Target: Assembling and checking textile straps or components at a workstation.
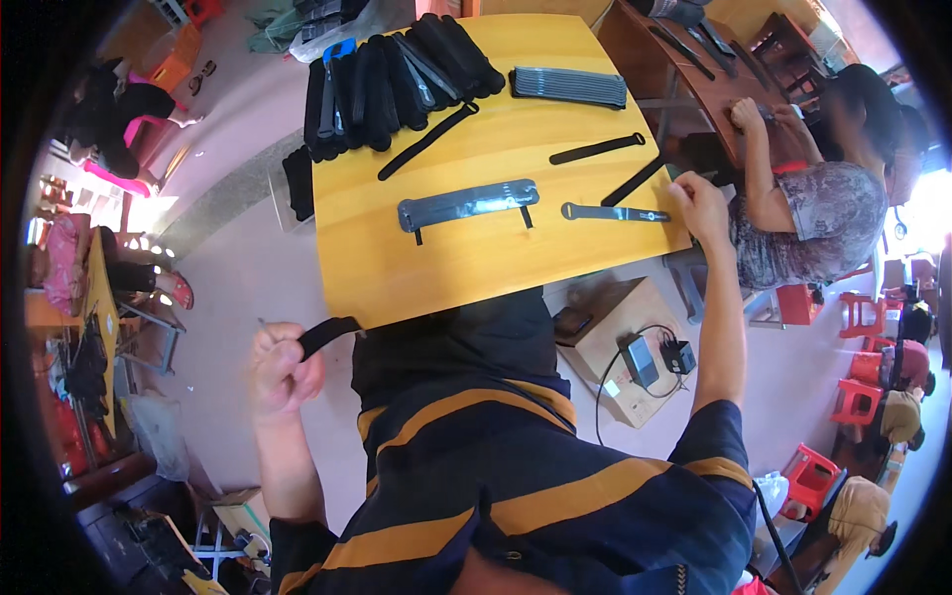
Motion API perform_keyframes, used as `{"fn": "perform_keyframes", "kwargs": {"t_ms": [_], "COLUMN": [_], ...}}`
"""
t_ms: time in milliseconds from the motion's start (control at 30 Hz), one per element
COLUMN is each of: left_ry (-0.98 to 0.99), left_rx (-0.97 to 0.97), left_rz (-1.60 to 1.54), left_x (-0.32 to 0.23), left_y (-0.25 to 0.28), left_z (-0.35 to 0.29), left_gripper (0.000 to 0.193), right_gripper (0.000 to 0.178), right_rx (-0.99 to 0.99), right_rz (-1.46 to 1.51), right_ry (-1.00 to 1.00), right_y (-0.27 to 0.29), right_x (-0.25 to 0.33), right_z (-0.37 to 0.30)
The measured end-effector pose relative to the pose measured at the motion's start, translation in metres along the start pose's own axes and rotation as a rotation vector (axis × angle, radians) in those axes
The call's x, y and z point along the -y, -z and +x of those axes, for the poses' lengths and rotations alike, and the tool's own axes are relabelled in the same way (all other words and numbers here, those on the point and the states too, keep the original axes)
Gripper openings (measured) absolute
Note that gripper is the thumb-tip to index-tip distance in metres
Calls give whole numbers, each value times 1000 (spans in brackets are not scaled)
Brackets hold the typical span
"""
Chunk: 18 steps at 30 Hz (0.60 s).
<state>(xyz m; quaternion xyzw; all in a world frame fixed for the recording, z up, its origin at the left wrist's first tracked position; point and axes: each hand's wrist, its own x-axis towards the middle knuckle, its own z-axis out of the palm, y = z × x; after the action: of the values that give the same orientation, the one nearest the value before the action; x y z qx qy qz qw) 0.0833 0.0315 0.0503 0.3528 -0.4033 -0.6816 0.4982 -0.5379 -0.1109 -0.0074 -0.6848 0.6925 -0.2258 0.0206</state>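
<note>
Gripping a black strap (327, 335) off the near left corner of the yellow wooden table (466, 263), left hand (283, 372), fingers curled tight around the strap's end, the free end pointing right toward the table edge. Reaching out over the right edge of the table, right hand (699, 206), fingers bent together beside the end of a black strap (635, 180) that lies slanted at that edge; whether pinched on it or only touching, cannot tell. Just left of that hand, flat on the table, a grey strap (615, 212) with a rounded end. Toward the middle, a wider grey band (466, 205) with two short black tabs poking from under it toward the near side. Farther off, another black strap (597, 149) lying alone, and a long black strap (426, 142) running diagonally from the pile at the far left. Heaped along the far left corner, a pile of black straps (387, 79), some hanging over the edge. At the far right of the table, a neat stack of grey bands (568, 86). Below the table on the right, a cardboard box (625, 347) with a small charger and cable on top. Seated to the right at a second, brown table, another person (813, 208) in a patterned top, both hands up at that table.
</note>
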Motion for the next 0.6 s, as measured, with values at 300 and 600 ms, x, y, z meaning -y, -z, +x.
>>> {"fn": "perform_keyframes", "kwargs": {"t_ms": [300, 600], "left_ry": [350, 276], "left_rx": [106, 377], "left_rz": [347, 504], "left_x": [2, 29], "left_y": [-116, -161], "left_z": [56, 95], "left_gripper": [34, 35], "right_gripper": [55, 34], "right_rx": [209, -71], "right_rz": [511, 654], "right_ry": [444, 468], "right_y": [-16, -45], "right_x": [200, 228], "right_z": [-79, -96]}}
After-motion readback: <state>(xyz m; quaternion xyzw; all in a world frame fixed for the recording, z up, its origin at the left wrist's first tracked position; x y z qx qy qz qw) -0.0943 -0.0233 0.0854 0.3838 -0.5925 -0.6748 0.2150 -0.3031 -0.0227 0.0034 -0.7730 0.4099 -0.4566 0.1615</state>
